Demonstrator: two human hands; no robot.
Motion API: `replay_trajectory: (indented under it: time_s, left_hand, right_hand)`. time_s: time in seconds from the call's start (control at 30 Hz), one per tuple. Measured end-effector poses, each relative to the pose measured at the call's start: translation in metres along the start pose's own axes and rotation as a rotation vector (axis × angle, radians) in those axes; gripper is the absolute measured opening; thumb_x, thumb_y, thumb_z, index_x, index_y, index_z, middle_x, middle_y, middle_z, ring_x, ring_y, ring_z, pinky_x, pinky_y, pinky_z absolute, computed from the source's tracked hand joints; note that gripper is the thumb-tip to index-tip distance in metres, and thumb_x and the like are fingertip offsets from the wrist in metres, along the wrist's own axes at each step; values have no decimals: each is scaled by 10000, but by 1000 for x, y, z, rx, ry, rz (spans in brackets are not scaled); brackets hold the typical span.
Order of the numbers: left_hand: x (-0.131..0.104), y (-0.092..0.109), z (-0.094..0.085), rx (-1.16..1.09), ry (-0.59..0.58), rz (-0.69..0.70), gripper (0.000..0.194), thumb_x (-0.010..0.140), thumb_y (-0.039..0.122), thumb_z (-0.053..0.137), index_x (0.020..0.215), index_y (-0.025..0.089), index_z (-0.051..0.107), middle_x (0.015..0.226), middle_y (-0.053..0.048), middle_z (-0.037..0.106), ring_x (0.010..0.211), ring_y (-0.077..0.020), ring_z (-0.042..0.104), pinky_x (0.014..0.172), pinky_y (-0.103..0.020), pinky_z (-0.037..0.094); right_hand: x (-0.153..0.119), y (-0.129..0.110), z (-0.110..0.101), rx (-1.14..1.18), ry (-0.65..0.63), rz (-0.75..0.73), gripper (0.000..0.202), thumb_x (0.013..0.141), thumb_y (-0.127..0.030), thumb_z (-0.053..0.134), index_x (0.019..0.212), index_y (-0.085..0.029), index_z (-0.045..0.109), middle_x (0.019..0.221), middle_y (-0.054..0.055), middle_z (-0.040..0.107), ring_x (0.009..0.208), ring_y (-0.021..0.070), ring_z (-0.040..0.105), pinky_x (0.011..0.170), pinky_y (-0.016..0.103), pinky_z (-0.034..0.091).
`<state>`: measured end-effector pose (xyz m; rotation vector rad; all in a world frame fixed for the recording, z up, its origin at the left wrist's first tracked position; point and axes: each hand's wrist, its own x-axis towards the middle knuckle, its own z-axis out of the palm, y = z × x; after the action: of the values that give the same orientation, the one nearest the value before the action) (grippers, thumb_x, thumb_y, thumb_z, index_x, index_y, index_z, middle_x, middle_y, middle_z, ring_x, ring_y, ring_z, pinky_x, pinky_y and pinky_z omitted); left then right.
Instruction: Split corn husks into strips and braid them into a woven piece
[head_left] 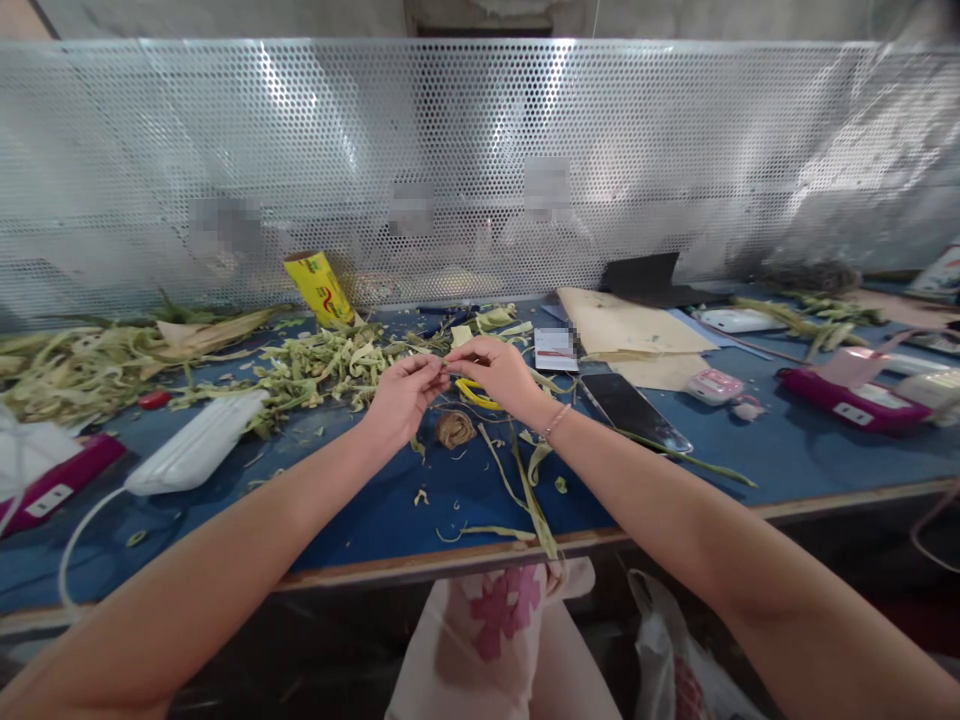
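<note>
My left hand (405, 396) and my right hand (498, 376) meet above the middle of the blue table, fingertips pinched together. Whatever they pinch is small and mostly hidden by the fingers. Just below them lies a small brown coil (456, 429), and a yellow loop (478, 397) rests under my right hand. To the left of my left hand is a heap of pale green curled leaf strips (322, 368). A few long leaf strips (531, 495) stretch from below my right hand to the table's front edge.
A perforated metal screen (465, 130) closes off the back. Around the table (345, 530) lie a yellow tube (320, 288), a white power strip (196, 445), a dark phone (634, 410), a small card (556, 349), brown paper (637, 325), a pink case (714, 386) and a magenta box (855, 405).
</note>
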<state>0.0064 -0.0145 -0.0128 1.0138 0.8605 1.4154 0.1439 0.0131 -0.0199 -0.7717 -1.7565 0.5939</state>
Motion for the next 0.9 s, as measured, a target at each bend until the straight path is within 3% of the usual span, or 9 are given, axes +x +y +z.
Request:
replay_trajectory:
  time_s: [0.77,0.9]
  left_hand:
    - [-1,2,-1,-3,-98,-58,159,538,181,748,602,113,619,552,-5,616,498,-67,546,561,-206,456]
    - [-1,4,1,-32,-67,-76,110,572,144,718,595,109,617,530,-6,604,502,-68,553,577,-203,469]
  right_hand:
    - [1,0,-2,226,-39,162,132,617,-275,665,672,-158,637,652,1,630,608,98,553,610,244,461]
    - [0,-1,-2,313,-38,191,209,699,-363,591,678,-161,641,637,8,617,612,104,568,571,236,477]
